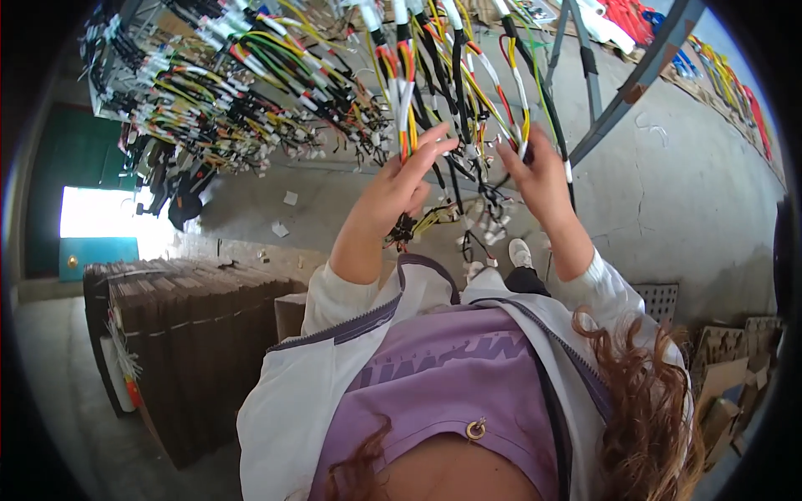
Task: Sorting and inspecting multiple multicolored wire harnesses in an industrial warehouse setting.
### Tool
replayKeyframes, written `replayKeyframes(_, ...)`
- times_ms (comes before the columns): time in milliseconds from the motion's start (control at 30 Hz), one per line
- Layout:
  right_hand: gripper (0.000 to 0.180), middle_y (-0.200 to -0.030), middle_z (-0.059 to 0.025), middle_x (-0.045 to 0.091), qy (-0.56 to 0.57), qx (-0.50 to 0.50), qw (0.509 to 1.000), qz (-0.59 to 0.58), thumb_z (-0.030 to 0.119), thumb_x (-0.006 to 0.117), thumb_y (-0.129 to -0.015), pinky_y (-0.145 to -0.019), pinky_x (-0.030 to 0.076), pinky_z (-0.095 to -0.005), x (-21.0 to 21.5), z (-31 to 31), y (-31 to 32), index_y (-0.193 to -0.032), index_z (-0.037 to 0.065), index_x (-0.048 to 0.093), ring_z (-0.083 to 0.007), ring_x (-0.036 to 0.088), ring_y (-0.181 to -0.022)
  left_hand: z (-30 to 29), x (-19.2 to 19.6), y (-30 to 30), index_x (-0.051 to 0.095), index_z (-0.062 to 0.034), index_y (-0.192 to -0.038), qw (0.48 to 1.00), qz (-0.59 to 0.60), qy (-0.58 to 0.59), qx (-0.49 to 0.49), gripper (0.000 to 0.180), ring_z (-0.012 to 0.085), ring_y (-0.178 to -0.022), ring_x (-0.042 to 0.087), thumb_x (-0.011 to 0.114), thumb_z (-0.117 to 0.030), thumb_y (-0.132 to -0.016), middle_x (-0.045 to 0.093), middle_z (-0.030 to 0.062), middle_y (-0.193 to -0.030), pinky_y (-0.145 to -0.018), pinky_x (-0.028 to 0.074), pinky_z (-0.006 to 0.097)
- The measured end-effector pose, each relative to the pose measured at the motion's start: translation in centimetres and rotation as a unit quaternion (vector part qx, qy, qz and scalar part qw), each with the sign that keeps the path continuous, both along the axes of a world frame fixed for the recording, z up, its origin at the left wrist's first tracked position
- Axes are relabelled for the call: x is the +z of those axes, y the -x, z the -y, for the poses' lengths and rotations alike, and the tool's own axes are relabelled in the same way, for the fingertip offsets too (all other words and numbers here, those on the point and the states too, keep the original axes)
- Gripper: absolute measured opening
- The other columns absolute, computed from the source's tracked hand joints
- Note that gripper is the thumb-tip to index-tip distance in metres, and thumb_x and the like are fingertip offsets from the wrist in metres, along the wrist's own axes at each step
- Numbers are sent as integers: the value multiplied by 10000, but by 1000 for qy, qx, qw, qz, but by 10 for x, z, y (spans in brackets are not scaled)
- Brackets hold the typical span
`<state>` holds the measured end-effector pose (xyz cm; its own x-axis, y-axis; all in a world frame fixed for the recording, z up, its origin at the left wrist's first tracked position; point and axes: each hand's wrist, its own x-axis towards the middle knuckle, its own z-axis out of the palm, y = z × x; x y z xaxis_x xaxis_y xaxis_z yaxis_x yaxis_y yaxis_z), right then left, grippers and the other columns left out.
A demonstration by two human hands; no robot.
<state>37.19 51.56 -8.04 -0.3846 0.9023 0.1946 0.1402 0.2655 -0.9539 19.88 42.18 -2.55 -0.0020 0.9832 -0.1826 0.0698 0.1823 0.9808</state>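
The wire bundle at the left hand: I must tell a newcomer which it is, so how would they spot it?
Start at the rack of hanging multicoloured wire harnesses overhead. Follow the person's raised left hand to the orange, white and yellow wire bundle above its fingertips. Unlike the mostly black strands beside it, it is brightly striped.

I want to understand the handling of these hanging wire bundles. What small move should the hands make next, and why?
Probably the left hand should close its fingers on the orange and yellow wires it touches. Its fingers are spread, not gripping, while the right hand already pinches a neighbouring wire among the hanging harnesses.
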Motion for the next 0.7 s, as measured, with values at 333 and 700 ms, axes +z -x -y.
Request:
replayKeyframes(333, 601, -1122, -217, 457, -54, 341, 933, 100, 111, 610, -764, -798, 428, -360, 8, 68, -3, -1256, -8, 285, -328, 520, -970, -6, -30, -15, 582, 23, -790, 981, -52, -80, 169, 185, 60, -533, 523, 547, -153, -836, 566, 27, -583, -491, 415, 218)
replayKeyframes(700, 480, -998, -175, 561, -69, 125, 990, 16, 287, 681, -682, -784, 437, -363, -65, -123, 91, -1039, 16, 509, -300, 547, -931, 45, 15, 10, 488, -25, -738, 978, 2, 57, 202, 236, 56, -358, 346, 524, -218, -869, 402, -8, -484, -343, 296, 206)
